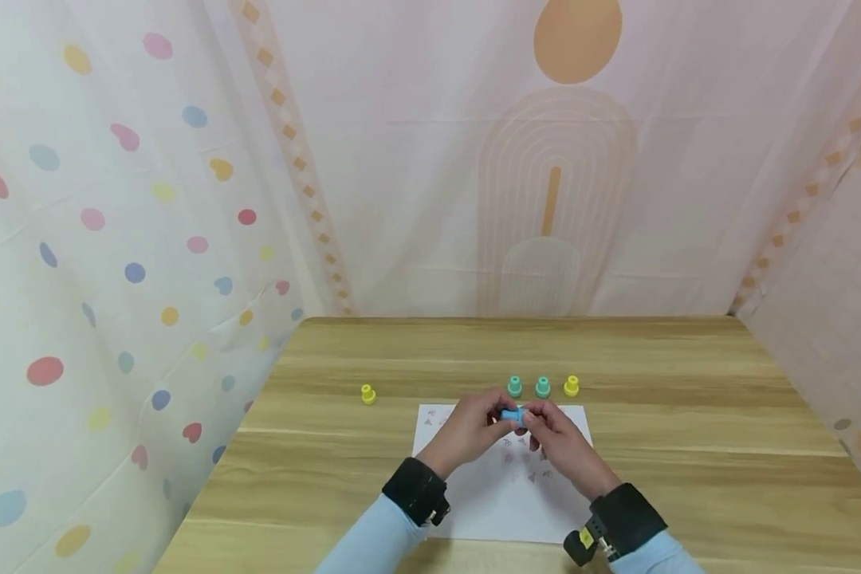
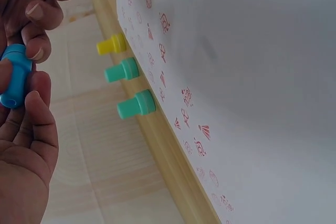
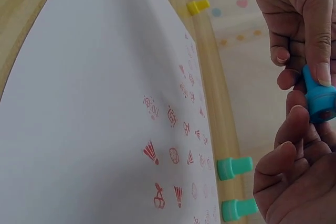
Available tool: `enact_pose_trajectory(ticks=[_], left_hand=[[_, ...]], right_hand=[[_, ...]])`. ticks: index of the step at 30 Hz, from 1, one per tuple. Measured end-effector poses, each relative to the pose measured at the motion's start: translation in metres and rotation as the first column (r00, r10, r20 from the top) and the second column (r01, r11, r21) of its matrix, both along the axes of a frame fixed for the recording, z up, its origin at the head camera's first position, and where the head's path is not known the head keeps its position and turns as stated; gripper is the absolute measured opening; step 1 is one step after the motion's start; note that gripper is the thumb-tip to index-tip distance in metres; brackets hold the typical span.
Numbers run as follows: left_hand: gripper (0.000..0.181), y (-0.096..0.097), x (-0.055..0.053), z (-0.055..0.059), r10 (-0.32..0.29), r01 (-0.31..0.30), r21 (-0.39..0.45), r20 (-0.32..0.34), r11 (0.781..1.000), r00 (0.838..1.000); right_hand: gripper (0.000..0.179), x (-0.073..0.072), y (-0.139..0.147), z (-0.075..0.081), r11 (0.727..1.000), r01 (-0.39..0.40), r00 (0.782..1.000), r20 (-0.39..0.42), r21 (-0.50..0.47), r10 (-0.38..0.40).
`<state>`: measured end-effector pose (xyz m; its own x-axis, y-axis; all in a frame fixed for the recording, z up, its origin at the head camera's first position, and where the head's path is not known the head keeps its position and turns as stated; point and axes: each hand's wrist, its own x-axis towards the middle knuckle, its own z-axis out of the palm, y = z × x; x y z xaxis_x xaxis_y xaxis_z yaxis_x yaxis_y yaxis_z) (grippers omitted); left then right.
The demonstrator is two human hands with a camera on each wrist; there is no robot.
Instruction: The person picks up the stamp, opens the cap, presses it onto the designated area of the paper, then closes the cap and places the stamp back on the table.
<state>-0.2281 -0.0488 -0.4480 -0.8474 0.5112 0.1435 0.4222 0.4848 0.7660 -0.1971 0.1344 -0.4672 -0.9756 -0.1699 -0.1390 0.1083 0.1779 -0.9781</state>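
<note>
A small blue stamp (image 1: pixel 511 415) is held between both hands above the paper, lying roughly sideways. My left hand (image 1: pixel 469 426) pinches it from the left, thumb along its side. From the other side the fingers of my right hand (image 1: pixel 563 446) grip its wider end. In the right wrist view the wide end of the blue stamp (image 3: pixel 321 100) shows a reddish face. Under the hands lies a white sheet of paper (image 1: pixel 502 510) with several small red prints, among them shuttlecock shapes (image 3: pixel 150 152) and a cherry-like shape (image 3: pixel 159 196).
Just behind the paper stand two green stamps (image 1: pixel 514 387) and a yellow stamp (image 1: pixel 571 386) in a row. Another yellow stamp (image 1: pixel 368 394) stands farther left on the wooden table (image 1: pixel 294 478). Patterned curtains (image 1: pixel 402 159) hang behind and at the sides.
</note>
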Motion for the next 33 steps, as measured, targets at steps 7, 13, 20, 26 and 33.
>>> enact_pose_trajectory(ticks=[7, 13, 20, 26, 33], left_hand=[[0.011, -0.005, -0.003, -0.001, 0.003, -0.003, -0.028, 0.008, 1.0, 1.0], [0.013, -0.011, -0.008, 0.002, 0.047, -0.045, -0.045, 0.032, 0.998, 0.998], [0.018, -0.023, -0.019, 0.004, 0.073, -0.075, -0.089, -0.029, 0.993, 0.997], [0.021, -0.035, -0.027, 0.003, 0.088, -0.094, -0.13, -0.055, 0.987, 0.995], [0.022, -0.049, -0.035, 0.001, 0.118, -0.146, -0.22, -0.134, 0.965, 0.984]], right_hand=[[0.027, 0.0, -0.005, -0.002, 1.0, 0.003, 1.0, 0.006, -0.01, -0.003], [0.032, 0.0, -0.004, -0.002, 1.0, 0.006, 1.0, 0.004, 0.012, -0.006], [0.038, 0.0, 0.004, 0.0, 0.956, 0.037, 0.995, -0.104, 0.292, -0.007], [0.04, -0.001, 0.009, 0.004, 0.799, 0.062, 0.976, -0.203, 0.599, 0.077], [0.041, 0.004, 0.015, 0.002, 0.656, 0.105, 0.951, -0.268, 0.748, 0.153]])
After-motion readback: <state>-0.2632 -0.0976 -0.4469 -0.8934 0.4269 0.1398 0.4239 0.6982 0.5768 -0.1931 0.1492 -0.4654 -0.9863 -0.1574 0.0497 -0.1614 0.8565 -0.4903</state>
